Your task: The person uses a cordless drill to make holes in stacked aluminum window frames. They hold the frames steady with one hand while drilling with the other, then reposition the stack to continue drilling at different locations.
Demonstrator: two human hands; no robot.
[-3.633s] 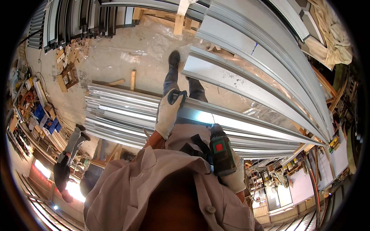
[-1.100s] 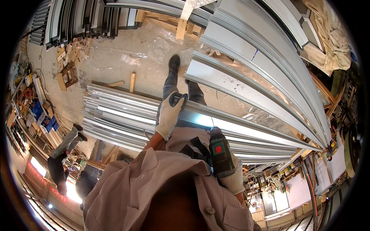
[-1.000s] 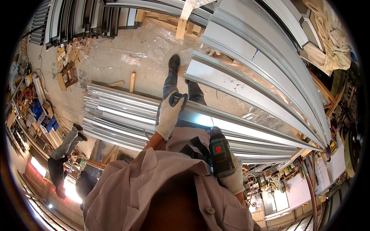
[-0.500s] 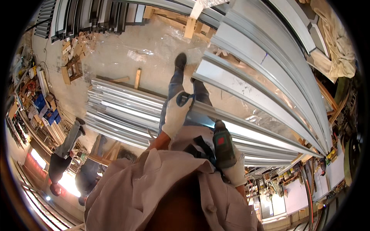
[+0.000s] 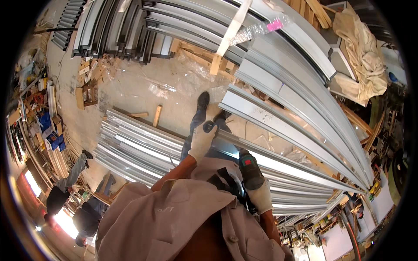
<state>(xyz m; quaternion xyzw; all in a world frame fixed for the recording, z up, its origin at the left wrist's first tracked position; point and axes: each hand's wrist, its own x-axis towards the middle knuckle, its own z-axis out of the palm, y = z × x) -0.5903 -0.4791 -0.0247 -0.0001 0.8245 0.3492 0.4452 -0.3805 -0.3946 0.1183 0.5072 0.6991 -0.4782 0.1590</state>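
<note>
White gloves cover both my hands. In my right hand [image 5: 261, 198] I hold a dark cordless drill [image 5: 251, 172] with a red patch on its back end. Its lamp throws a bluish light onto the long silvery metal profiles [image 5: 278, 165] just beyond it. My left hand [image 5: 200, 144] is closed around a small dark round thing [image 5: 208, 126], whose kind I cannot make out. That hand is above the far edge of the profiles. The drill's tip is hidden behind its body, so contact with the metal cannot be seen.
Wide grey-white panels [image 5: 278, 100] fan out at the right. More dark-edged profiles [image 5: 111, 32] are stacked at the far left. A wooden block [image 5: 157, 115] lies on the floor beyond the profiles. Two people, one in a black top [image 5: 58, 198], are at the lower left.
The view has tilted and shifted, so the profiles and panels sit lower in it. My left hand has turned slightly around the dark thing. The drill stays in my right hand.
</note>
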